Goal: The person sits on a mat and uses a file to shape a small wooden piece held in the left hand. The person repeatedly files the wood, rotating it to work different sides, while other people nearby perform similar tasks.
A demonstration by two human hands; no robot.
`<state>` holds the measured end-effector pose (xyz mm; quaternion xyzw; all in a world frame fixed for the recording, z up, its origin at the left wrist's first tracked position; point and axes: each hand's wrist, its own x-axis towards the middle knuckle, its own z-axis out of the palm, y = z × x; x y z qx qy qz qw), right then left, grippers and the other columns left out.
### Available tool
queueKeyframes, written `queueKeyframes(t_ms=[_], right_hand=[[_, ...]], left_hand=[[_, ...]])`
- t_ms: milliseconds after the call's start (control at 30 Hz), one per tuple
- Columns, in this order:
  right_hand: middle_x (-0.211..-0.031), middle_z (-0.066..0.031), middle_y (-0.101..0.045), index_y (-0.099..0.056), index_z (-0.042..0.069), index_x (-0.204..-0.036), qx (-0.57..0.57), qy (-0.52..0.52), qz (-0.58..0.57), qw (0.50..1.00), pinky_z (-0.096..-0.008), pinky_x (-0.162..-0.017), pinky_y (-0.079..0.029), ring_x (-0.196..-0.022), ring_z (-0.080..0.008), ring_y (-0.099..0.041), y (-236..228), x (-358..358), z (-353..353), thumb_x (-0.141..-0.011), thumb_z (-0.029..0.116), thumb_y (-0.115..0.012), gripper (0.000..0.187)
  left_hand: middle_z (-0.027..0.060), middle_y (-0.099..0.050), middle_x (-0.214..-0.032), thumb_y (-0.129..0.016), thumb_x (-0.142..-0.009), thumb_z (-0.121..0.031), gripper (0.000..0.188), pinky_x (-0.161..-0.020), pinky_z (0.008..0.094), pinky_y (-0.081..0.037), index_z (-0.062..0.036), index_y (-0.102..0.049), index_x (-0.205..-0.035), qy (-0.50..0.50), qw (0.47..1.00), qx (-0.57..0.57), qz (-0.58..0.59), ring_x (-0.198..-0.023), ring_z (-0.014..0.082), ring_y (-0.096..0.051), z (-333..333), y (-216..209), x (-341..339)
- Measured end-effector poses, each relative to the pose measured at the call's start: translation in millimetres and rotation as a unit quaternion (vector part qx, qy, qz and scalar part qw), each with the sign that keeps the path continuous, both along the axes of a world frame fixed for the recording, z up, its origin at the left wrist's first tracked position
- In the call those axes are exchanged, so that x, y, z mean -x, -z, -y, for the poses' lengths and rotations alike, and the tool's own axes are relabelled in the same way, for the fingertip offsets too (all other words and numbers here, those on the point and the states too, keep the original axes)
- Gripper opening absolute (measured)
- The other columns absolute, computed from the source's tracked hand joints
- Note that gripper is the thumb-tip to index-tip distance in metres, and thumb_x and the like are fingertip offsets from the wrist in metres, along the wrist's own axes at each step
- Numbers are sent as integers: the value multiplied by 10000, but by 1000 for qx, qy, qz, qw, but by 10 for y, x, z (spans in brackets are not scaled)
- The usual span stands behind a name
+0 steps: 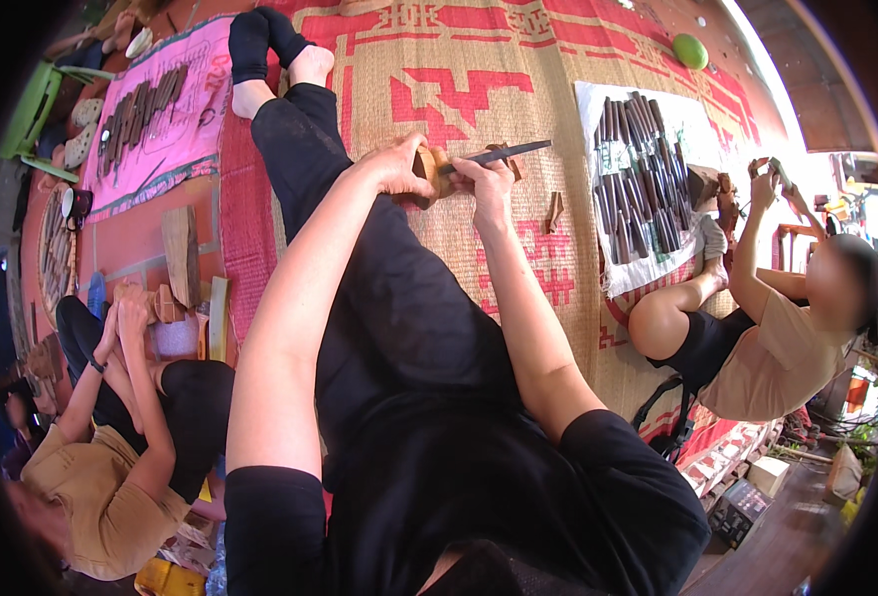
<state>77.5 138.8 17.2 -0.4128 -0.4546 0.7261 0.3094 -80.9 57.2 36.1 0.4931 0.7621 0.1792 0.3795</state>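
Head view: the left hand (391, 167) grasps a wood piece (424, 163) over the mat (379, 109), its fingers and thumb hiding part of the shape. The right hand (489, 181) grips a dark tool (523, 150), covering its middle; whether the tool touches the wood is unclear. Dark border cuts into a co-worker (111, 487) at lower left.

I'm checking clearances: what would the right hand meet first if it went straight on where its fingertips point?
Probably the brown wooden piece in the left hand, just to the left of the right hand; whether they touch is unclear at this depth.
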Motion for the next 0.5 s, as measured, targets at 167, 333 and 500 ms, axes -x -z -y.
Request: queueKeyframes(t_ms=[167,333,500], right_hand=[[-702,-86,-643,-610,-11,-788,20,2,-62,998,-243,-522,-487,-582,-147,-629,9,81,53,-747,21,-669,79],[-703,-90,-647,-634,-28,-802,61,-10,-68,996,-238,-517,-485,-569,-137,-623,13,90,39,-744,29,-674,91],[-694,-81,-649,-660,-35,-821,13,-33,-23,999,-219,-507,-457,-553,-126,-607,-5,34,-26,-733,35,-686,115]], left_hand=[[176,-581,-1122,-770,-538,-325,804,-865,359,-456,-78,-420,-1219,6,1000,24,9,-1034,296,-569,-40,34,38],[170,-593,-1095,-773,-523,-307,779,-849,350,-464,-52,-455,-1187,4,1000,10,-16,-1002,285,-584,-53,20,20],[164,-602,-1071,-780,-516,-282,758,-817,344,-480,-51,-468,-1168,2,1000,9,-3,-965,273,-599,-53,9,21]])
